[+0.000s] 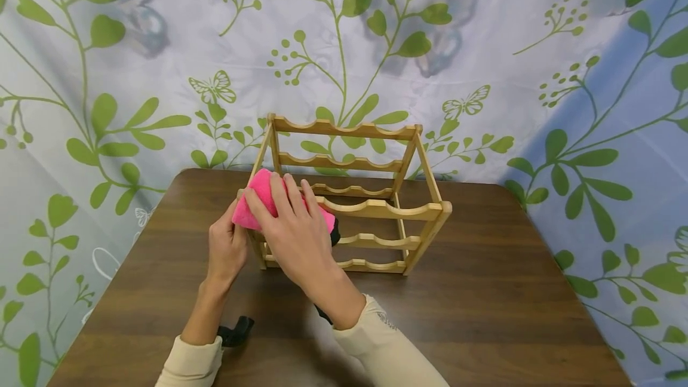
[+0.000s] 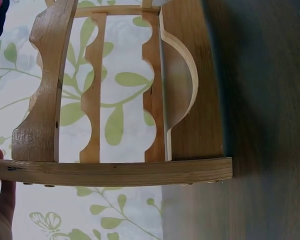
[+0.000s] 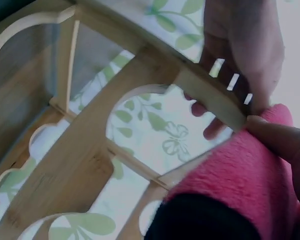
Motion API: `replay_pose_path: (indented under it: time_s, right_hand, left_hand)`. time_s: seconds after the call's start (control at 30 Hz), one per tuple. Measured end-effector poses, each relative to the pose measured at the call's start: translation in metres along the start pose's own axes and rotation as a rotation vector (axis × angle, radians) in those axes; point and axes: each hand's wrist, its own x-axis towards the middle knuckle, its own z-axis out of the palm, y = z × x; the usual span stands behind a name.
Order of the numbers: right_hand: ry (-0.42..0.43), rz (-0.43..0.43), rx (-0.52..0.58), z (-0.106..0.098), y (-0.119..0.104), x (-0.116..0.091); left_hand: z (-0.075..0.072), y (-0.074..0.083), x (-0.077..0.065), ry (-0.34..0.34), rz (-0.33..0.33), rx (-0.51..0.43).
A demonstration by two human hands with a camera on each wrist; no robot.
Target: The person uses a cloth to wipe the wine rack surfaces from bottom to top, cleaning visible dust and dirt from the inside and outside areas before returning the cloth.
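Note:
A light wooden wine rack with scalloped bars stands upright on the table. My left hand grips its upper left front corner; in the right wrist view, the left fingers show behind the end bar. Over that same corner, my right hand holds a fuzzy pink cloth, fingers spread across it. The right thumb presses the cloth against the wood. A black piece shows at the cloth's lower edge. The corner itself is hidden beneath the cloth.
The brown wooden table extends on both sides of the rack. Behind it hangs a pale curtain printed with green leaves and butterflies. A black device sits at the left wrist.

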Motion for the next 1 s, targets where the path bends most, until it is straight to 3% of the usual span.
replay_pose_path:
  time_s: [0.27, 0.37, 0.63, 0.83, 1.0]
  right_hand:
    - [0.127, 0.033, -0.036, 0.013, 0.000, -0.003]
    - [0.138, 0.046, -0.018, 0.015, 0.003, -0.008]
    - [0.124, 0.084, 0.119, 0.011, 0.015, -0.020]
    - [0.209, 0.127, 0.167, 0.007, 0.025, -0.027]
    - [0.303, 0.154, 0.156, 0.005, 0.036, -0.031]
  left_hand:
    - [0.003, 0.001, 0.001, 0.027, 0.035, -0.003]
    - [0.002, 0.000, 0.001, 0.028, 0.067, -0.005]
    - [-0.003, -0.008, 0.004, -0.002, 0.097, -0.028]
    - [-0.002, -0.013, 0.004, -0.017, 0.096, -0.057]
    - [0.000, 0.002, 0.009, -0.024, 0.092, -0.094]
